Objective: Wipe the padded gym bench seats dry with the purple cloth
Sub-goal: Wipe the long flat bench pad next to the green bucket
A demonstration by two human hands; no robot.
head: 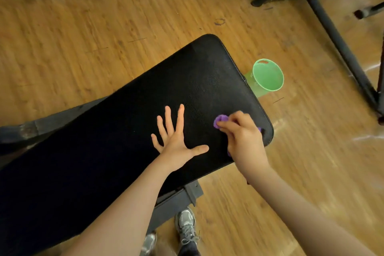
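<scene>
While the black padded bench seat (128,131) runs from the lower left up to its rounded far end, the wiping is happening only at its right-hand corner, so most of the pad is probably yet to be covered. On the left, the grey steel frame (62,114) shows beyond the pad's far edge. Next comes the left hand (176,137), spread wide with fingers straight; it seems to lie flat on the vinyl, holding nothing. That is a sound brace, I judge: leaning on it should steady the body during firm strokes. It covers a patch of seat, though, and that patch will need a pass once the hand lifts.

Just to its right, the right hand (243,135) grips the purple cloth (220,119), bunched into a small wad near the pad's right edge; only a little purple peeks out past the fingertips and below the hand. A wad that tight meets little surface. Opening it flatter under the palm should dry more with each stroke. Long overlapping passes along the bench, run off over the edge seam, would likely leave fewer streaks than small dabs.

Farther right, a green plastic bucket (268,75) stands on the wooden floor (104,37), just beside the seat's edge. A wide sweep could nudge it.
</scene>
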